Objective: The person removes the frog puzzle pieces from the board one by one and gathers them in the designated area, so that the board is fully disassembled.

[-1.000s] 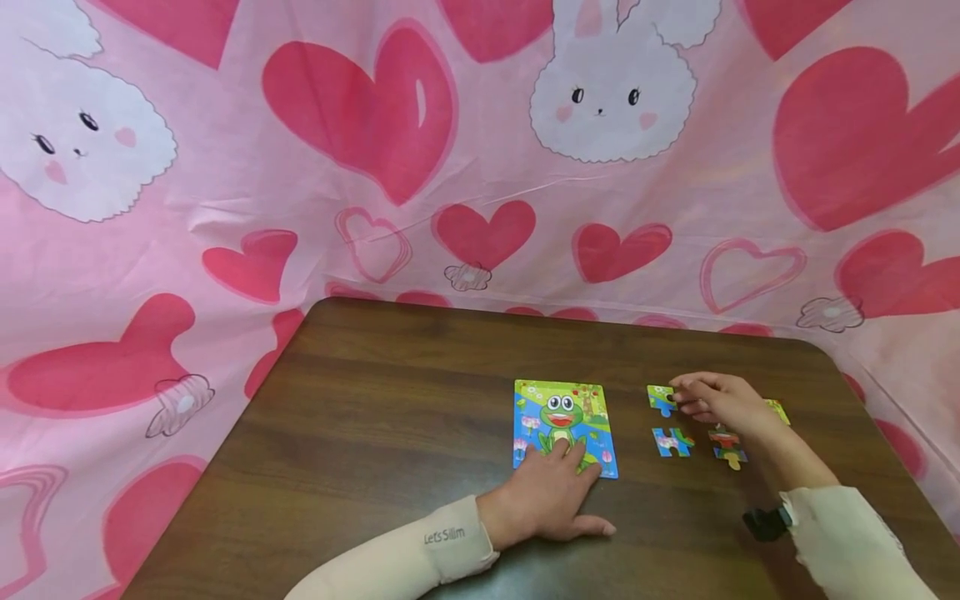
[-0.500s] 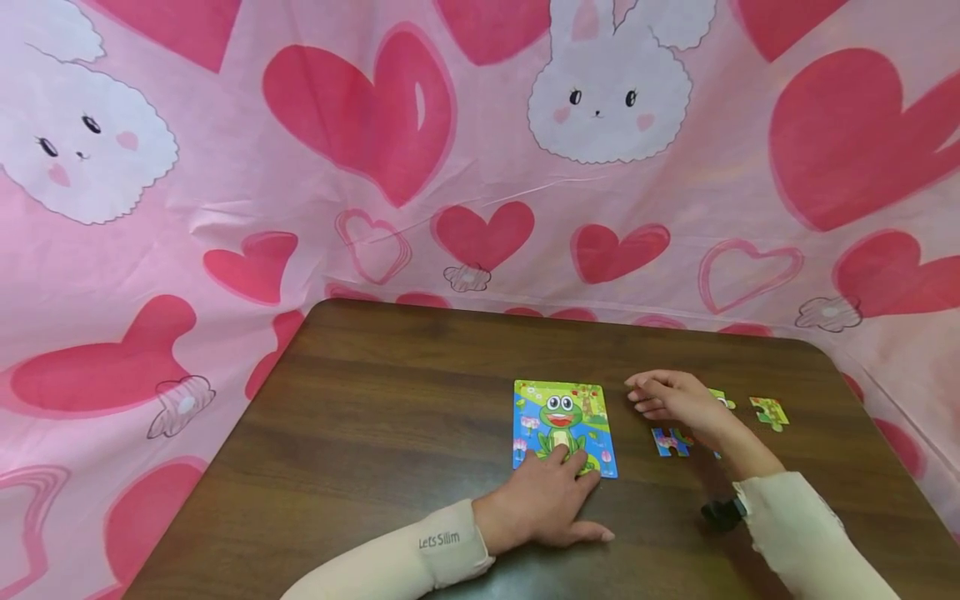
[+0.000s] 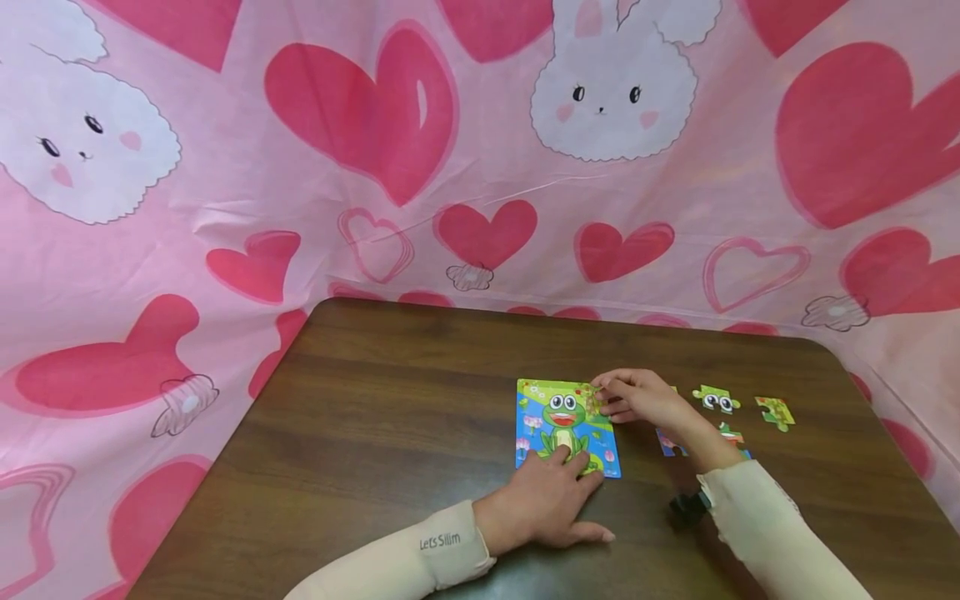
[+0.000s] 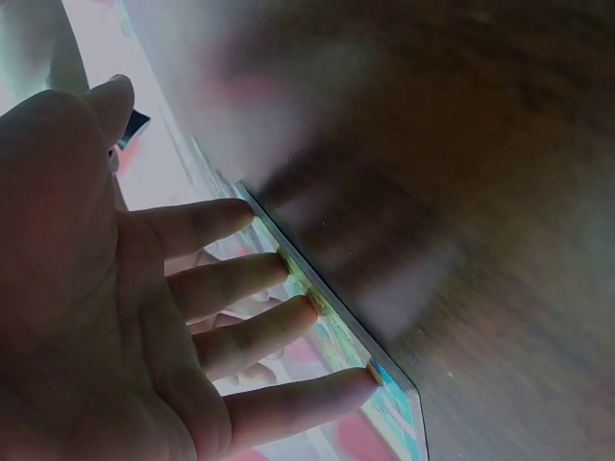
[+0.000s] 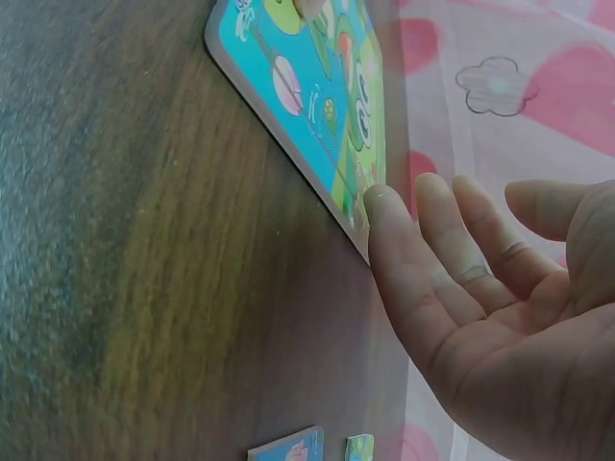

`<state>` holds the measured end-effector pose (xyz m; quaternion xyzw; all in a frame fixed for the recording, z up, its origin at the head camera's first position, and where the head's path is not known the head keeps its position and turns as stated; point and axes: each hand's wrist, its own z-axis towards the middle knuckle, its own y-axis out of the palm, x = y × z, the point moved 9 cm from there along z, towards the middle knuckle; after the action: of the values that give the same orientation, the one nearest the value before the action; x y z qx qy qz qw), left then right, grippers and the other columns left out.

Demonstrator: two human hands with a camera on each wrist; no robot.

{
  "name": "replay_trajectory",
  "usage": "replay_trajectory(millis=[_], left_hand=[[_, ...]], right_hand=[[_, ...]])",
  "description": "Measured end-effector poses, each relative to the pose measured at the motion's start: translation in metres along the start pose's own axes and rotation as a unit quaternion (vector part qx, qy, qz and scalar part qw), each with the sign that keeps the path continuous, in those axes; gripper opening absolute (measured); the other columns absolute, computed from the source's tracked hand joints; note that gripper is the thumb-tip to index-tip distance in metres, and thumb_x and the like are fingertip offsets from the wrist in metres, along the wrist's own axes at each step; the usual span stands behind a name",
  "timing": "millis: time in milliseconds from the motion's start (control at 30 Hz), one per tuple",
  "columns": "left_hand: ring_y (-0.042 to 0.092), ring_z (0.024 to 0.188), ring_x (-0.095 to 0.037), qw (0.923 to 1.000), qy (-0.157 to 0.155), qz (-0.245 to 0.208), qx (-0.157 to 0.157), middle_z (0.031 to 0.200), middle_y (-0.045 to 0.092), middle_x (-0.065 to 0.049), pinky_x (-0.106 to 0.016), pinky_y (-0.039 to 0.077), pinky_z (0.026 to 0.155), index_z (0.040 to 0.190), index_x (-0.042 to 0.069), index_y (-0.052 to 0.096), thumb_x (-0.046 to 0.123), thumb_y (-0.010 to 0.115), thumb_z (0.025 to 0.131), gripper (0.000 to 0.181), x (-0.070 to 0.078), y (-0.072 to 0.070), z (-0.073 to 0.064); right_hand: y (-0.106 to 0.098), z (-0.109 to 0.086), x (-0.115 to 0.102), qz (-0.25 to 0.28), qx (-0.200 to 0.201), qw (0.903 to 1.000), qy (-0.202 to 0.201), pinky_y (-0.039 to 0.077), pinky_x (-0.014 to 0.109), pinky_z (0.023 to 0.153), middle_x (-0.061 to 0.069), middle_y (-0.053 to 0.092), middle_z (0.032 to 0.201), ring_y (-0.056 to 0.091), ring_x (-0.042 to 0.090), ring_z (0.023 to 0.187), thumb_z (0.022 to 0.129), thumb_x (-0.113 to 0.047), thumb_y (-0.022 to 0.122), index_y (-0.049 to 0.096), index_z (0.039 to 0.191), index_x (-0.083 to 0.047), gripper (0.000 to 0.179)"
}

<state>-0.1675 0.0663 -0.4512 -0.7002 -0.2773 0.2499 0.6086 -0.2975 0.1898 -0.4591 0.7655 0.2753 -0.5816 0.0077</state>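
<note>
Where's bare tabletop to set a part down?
Widest: table left of the frog board, between backdrop and left sleeve. Second: strip between board and backdrop. Crowded: the board's right side, with the right hand at its far corner and loose pieces on both sides of the right forearm.

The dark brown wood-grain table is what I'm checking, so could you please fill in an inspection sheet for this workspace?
Surface: dark brown wood-grain table, far corners rounded.
Job's things: flat, rectangular green-and-blue frog picture board; small, flat, multicoloured interlocking puzzle pieces to its right, some partly hidden.
Clutter: nothing seen.
Grippers: bare left hand, fingertips on the board's near edge; bare right hand at its far right corner, thumb apart from the fingers, contact uncertain.
Cables: nothing seen.
Surroundings: pink cloth printed with red hearts and white rabbits, behind the table.
</note>
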Motion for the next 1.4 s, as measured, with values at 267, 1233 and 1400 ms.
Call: replay_trajectory(millis=[267,1233,1400], left_hand=[[0.053,0.124,-0.015,1.0,0.0,-0.002,-0.008,0.144,0.053,0.009,-0.038,0.053,0.08,0.144,0.036,0.052,0.082,0.037,0.091,0.072,0.0,-0.001,0.0],[0.054,0.122,-0.017,0.9999,0.004,0.001,-0.011,0.15,0.051,0.01,-0.031,0.052,0.071,0.146,0.037,0.049,0.084,0.043,0.087,0.076,0.002,-0.003,0.004],[0.054,0.122,-0.017,0.9999,0.004,0.006,-0.012,0.15,0.052,0.01,-0.031,0.052,0.071,0.146,0.037,0.05,0.084,0.043,0.088,0.075,0.002,-0.002,0.005]], right_hand=[[0.007,0.0,-0.008,-0.03,-0.001,0.9994,-0.018,0.06,0.041,0.087,0.024,0.068,0.12,0.071,0.025,0.101,0.109,-0.023,0.047,0.057,0.133,0.006,0.039],[0.023,0.001,-0.006,-0.15,0.014,0.9814,-0.12,0.051,0.03,0.084,0.015,0.071,0.114,0.061,0.022,0.095,0.091,0.008,0.063,0.07,0.122,-0.004,0.034],[0.027,0.0,-0.002,-0.142,-0.006,0.982,-0.124,0.052,0.032,0.087,0.015,0.07,0.117,0.063,0.022,0.099,0.093,0.004,0.064,0.069,0.123,-0.004,0.031]])
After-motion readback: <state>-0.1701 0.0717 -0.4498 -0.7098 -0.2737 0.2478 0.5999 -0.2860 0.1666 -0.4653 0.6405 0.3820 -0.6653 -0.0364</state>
